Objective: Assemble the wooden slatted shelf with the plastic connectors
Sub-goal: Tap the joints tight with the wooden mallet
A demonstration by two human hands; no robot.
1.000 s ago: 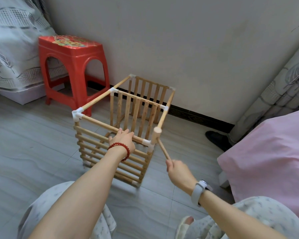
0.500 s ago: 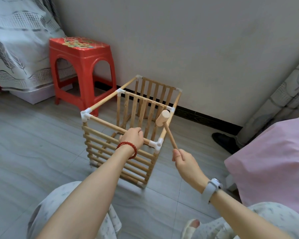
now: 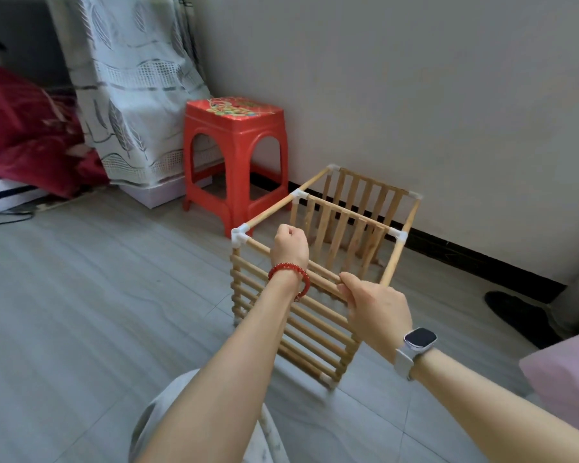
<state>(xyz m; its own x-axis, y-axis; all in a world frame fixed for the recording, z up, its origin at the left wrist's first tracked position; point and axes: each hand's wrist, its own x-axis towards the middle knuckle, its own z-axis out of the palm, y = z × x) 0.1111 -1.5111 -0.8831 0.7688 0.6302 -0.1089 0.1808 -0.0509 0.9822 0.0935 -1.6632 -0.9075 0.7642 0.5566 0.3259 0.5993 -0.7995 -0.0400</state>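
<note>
The wooden slatted shelf (image 3: 315, 332) stands on the tiled floor as an open box of dowels and slat panels. White plastic connectors (image 3: 239, 235) join its top corners. My left hand (image 3: 288, 248), with a red bead bracelet on the wrist, grips the near top rail close to the left corner connector. My right hand (image 3: 375, 305), with a watch on the wrist, grips the same rail at its right end and hides that corner's connector. No mallet is in sight.
A red plastic stool (image 3: 236, 142) stands just behind the shelf to the left, against the wall. A patterned curtain (image 3: 131, 95) hangs further left. A dark shoe (image 3: 515, 315) lies to the right. Pink bedding (image 3: 565, 379) fills the right edge.
The wooden mallet that my right hand held over the right corner is gone from view, and that hand now grips the near rail. My left hand has slid left along the rail.
</note>
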